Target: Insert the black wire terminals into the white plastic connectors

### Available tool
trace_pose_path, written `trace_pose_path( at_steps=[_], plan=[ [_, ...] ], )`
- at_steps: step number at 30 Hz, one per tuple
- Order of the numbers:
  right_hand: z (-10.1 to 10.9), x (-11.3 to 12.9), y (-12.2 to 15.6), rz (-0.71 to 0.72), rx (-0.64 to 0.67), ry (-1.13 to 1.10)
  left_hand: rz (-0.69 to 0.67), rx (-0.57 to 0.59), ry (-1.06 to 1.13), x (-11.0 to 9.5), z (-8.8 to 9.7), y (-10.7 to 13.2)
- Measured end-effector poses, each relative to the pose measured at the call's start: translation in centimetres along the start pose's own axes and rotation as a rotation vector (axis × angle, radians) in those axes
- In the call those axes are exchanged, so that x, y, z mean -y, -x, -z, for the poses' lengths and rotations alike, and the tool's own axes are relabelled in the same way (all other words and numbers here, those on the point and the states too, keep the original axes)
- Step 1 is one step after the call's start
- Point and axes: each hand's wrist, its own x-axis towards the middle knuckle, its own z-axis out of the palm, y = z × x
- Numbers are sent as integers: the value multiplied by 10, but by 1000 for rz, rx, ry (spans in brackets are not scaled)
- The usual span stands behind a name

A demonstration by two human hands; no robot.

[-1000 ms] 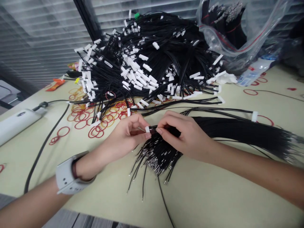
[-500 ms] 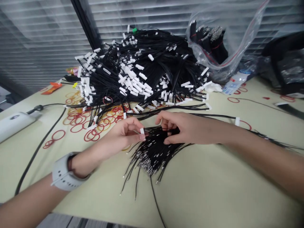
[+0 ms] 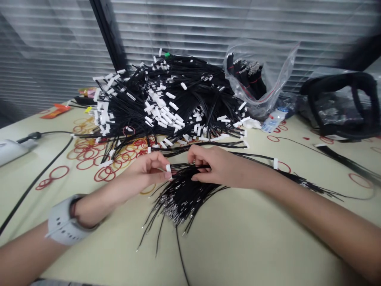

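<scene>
Between thumb and fingers, my left hand (image 3: 150, 171) pinches a small white connector (image 3: 168, 170). Thin black wires run from it toward my right hand (image 3: 218, 165), whose fingers curl around part of the wires; the exact grip is partly hidden. Below both hands a fanned bundle of black wires (image 3: 181, 194) lies on the table, its silver metal tips pointing toward me. One longer black wire (image 3: 180, 254) trails down to the near edge. A grey watch strap (image 3: 64, 222) is on my left wrist.
Behind the hands rises a large heap of black wires with white connectors (image 3: 160, 113). Red and yellow rubber bands (image 3: 89, 153) lie scattered at left. A clear zip bag (image 3: 275, 85) holds more wire bundles. A black strapped item (image 3: 315, 107) stands at far right, a white device (image 3: 13, 151) at left.
The view has shifted, so the bag and strapped item appear farther left. The white connector in my left hand has turned and shows more of its length. My right hand keeps among the wires.
</scene>
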Motion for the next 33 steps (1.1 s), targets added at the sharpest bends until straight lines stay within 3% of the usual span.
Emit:
trace_pose_path(
  at_steps=[8, 16, 20, 30, 33],
  plan=[
    [-11, -7, -4, 122, -151, 114, 30, -32, 31, 1, -1, -2],
    [-16, -5, -6, 109, -183, 179, -6, -110, 2, 3, 0, -1],
    [-17, -6, -7, 155, -222, 182, -10, -121, 30, 5, 3, -3],
    [-25, -5, -7, 68, -312, 323, -24, -103, -40, 4, 5, -2],
    [-23, -12, -7, 130, -305, 327, -17, -129, -17, 2, 5, -2]
  ],
)
